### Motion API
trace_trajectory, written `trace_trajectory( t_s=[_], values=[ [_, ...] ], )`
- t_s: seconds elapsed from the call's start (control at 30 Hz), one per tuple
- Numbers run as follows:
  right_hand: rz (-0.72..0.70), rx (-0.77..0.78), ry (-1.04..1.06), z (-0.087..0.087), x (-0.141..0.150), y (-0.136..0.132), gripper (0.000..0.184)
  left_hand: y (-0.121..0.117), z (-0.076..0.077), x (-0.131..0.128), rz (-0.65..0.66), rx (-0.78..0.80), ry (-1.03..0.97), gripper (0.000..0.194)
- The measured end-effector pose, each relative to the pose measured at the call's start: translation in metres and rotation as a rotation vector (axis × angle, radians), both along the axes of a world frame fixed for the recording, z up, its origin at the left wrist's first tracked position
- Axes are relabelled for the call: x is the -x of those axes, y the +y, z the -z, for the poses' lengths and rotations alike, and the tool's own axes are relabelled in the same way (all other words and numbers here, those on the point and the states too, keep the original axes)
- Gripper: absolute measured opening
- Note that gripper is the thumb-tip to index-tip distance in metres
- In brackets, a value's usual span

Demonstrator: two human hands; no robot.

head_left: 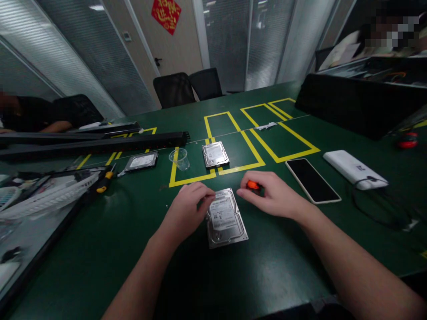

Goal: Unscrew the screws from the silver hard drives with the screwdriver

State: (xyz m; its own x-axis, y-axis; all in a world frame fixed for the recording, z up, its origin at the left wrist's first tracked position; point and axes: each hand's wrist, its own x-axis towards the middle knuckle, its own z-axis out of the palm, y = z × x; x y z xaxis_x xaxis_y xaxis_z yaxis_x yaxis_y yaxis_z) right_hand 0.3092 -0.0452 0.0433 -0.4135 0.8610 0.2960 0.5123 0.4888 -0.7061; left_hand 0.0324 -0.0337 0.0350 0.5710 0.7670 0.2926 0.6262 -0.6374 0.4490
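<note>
A silver hard drive with a white label lies on the green table in front of me. My left hand reaches over its upper left corner, thumb and fingers drawn together in a pinch. Whatever is between those fingertips, if anything, is too small to make out. Just right of the drive's far end, my right hand curls around an orange-and-black object; the fingers partly hide it. Beyond the hands sits a second hard drive, and a clear plastic cup stands to its left.
Left are a third hard drive, a yellow-and-black screwdriver and long black bars. Right are a phone, a white power bank with cable, and a large black case. People sit at both far sides.
</note>
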Motion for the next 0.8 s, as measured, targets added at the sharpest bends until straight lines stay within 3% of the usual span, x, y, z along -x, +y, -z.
trace_trajectory(
  t_s=[0.1,0.2,0.27,0.43,0.8],
  values=[
    [0.009,0.066,0.504,-0.005,0.001,-0.003,0.022,0.0,-0.005,0.03,-0.043,0.092,-0.014,0.009],
    [-0.039,0.145,0.948,-0.005,0.009,-0.005,0.026,-0.005,0.0,0.053,-0.011,0.243,0.008,0.038],
    [-0.064,0.171,1.074,-0.004,0.016,-0.007,0.028,-0.007,0.006,0.06,0.019,0.319,0.02,0.052],
    [-0.112,0.211,1.091,-0.002,0.028,-0.012,0.03,-0.007,0.021,0.057,0.093,0.417,0.033,0.069],
    [-0.053,0.26,1.007,0.001,0.032,-0.014,0.028,-0.006,0.035,0.055,0.13,0.422,0.018,0.066]
  ],
)
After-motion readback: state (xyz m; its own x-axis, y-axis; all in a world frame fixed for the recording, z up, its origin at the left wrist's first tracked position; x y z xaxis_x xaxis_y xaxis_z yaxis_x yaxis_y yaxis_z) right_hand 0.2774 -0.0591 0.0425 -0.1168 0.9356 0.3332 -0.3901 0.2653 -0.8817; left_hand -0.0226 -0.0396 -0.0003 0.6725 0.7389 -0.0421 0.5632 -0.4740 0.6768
